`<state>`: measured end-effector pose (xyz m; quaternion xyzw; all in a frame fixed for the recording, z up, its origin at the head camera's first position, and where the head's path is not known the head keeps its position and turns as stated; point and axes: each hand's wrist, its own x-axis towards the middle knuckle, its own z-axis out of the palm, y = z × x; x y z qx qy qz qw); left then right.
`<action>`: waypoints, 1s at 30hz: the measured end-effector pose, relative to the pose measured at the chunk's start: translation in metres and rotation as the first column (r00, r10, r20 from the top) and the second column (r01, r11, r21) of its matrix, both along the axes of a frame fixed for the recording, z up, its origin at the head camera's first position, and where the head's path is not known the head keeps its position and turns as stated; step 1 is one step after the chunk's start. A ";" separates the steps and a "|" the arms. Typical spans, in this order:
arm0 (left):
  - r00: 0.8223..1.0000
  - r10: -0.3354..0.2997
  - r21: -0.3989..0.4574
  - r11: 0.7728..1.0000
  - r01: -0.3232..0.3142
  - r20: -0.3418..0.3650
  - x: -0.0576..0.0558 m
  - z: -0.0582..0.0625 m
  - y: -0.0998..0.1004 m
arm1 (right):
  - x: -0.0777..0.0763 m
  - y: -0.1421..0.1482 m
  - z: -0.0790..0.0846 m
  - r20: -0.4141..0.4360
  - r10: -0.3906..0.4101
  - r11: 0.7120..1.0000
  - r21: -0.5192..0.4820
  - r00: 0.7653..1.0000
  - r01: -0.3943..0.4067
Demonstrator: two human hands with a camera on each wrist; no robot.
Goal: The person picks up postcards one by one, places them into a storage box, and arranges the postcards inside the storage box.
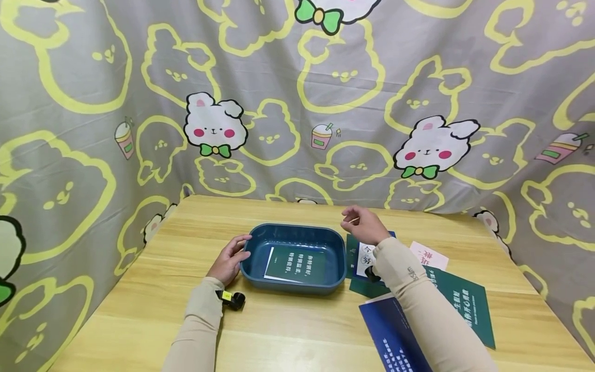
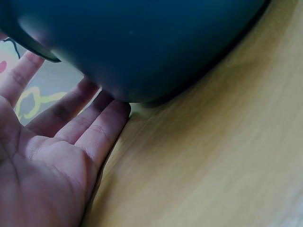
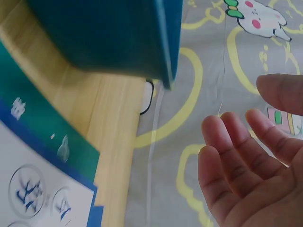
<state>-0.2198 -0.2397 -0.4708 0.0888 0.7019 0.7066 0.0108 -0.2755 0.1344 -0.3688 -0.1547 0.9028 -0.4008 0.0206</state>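
A dark teal rectangular tray point(image 1: 297, 288) stands on the table, and a green card point(image 1: 290, 264) with white writing lies inside it, over a white-edged sheet. My left hand point(image 1: 228, 260) rests against the tray's left end; in the left wrist view its fairly straight fingers point(image 2: 102, 125) touch the outer wall point(image 2: 142, 47). Raised to the right of the tray, my right hand point(image 1: 364, 225) holds nothing, its fingers loosely bent in the right wrist view. Below it lie a blue-bordered white card point(image 1: 365, 258) and green cards, partly hidden by the forearm.
On the right side of the wooden table point(image 1: 288, 330) lie a pink card point(image 1: 432, 254), a large green card point(image 1: 481, 310) and a dark blue card point(image 1: 390, 330), some overlapping. A patterned grey curtain point(image 1: 279, 191) hangs behind the table's far edge.
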 end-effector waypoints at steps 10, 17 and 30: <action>1.000 0.005 -0.008 1.000 -0.005 0.003 -0.002 0.002 -0.001 | 0.000 0.026 -0.022 -0.003 -0.126 0.992 -0.015 0.992 0.126; 1.000 -0.004 -0.004 1.000 0.004 -0.005 -0.001 0.002 0.000 | 0.003 0.046 -0.040 0.033 -0.200 0.979 0.056 0.979 0.198; 0.999 -0.028 0.033 0.999 0.029 -0.029 0.001 0.000 0.000 | 0.009 0.071 -0.056 0.114 -0.310 0.887 0.393 0.944 0.244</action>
